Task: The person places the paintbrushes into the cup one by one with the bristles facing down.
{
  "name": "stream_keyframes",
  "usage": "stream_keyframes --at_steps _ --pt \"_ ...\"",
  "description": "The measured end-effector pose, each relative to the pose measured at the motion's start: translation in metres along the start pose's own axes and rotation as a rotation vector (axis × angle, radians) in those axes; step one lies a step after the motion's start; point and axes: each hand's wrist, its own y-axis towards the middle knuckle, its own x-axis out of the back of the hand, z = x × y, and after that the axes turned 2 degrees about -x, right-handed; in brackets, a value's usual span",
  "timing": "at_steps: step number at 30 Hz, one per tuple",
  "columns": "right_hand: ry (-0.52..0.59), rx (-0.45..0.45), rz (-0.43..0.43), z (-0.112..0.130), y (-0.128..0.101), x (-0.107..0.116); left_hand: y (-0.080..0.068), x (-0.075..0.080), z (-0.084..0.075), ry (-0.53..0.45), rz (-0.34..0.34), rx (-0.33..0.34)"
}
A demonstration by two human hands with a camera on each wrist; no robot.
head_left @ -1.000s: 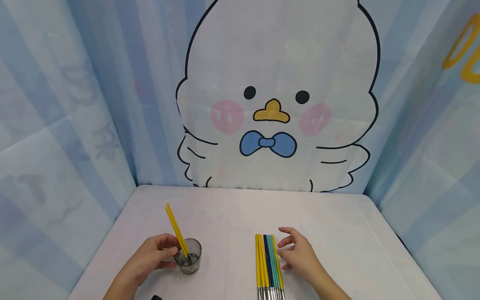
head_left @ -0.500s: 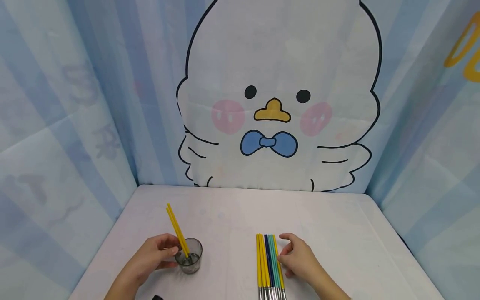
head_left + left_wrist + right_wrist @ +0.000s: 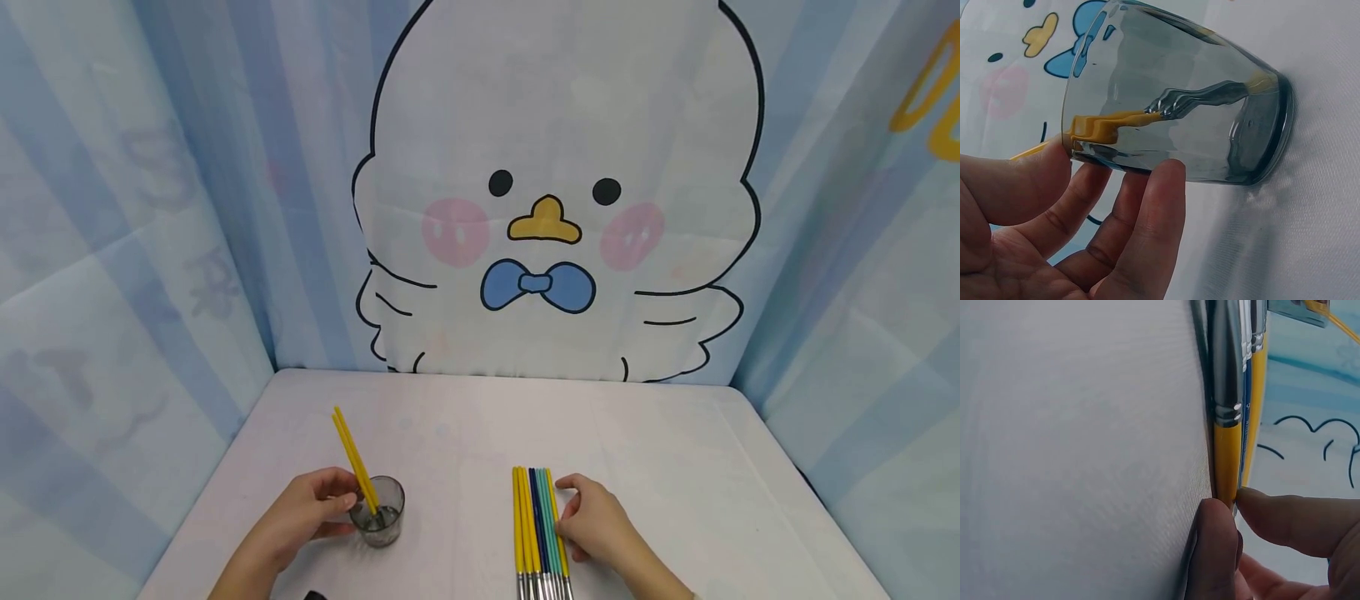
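My right hand [image 3: 596, 525] pinches the rightmost yellow brush [image 3: 1227, 456] in the row of brushes [image 3: 536, 529] lying flat on the counter [image 3: 675, 467], thumb and finger closed on its handle. My left hand [image 3: 300, 517] grasps the glass cup [image 3: 378, 512], where two yellow brushes [image 3: 352, 454] lean tilted.

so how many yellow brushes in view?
6: two stand in the glass cup held by the left hand; four lie in the table row, three left, one beside the right hand. Overlap may hide others.
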Motion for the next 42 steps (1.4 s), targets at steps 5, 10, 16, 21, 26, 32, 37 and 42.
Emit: stream_keyframes --at_steps 5,10,16,21,26,32,37,42 --pt "-0.012 -0.020 0.000 -0.001 0.001 -0.003 0.000 -0.001 0.001 0.006 -0.004 0.002" --pt "-0.055 -0.037 -0.006 0.002 0.002 -0.003 0.000 -0.002 0.001 0.007 -0.017 0.007" --pt "-0.109 -0.030 -0.019 0.005 0.003 -0.003 0.001 -0.003 0.001 0.003 -0.031 0.008" --pt "-0.154 -0.006 -0.039 0.006 0.001 -0.004 0.000 -0.001 0.001 0.000 0.007 -0.009" --pt "-0.185 0.008 -0.056 0.006 0.000 -0.005 0.001 0.000 0.002 0.001 0.037 -0.024" --pt "-0.225 0.020 -0.065 0.007 0.000 -0.005 0.002 -0.001 0.003 0.004 0.008 -0.011" --pt "-0.260 0.006 -0.072 0.011 -0.001 -0.008 0.001 -0.001 0.003 0.003 0.017 -0.015" --pt "-0.233 -0.011 -0.063 0.013 0.000 -0.007 0.001 -0.003 0.001 0.008 -0.028 0.007"
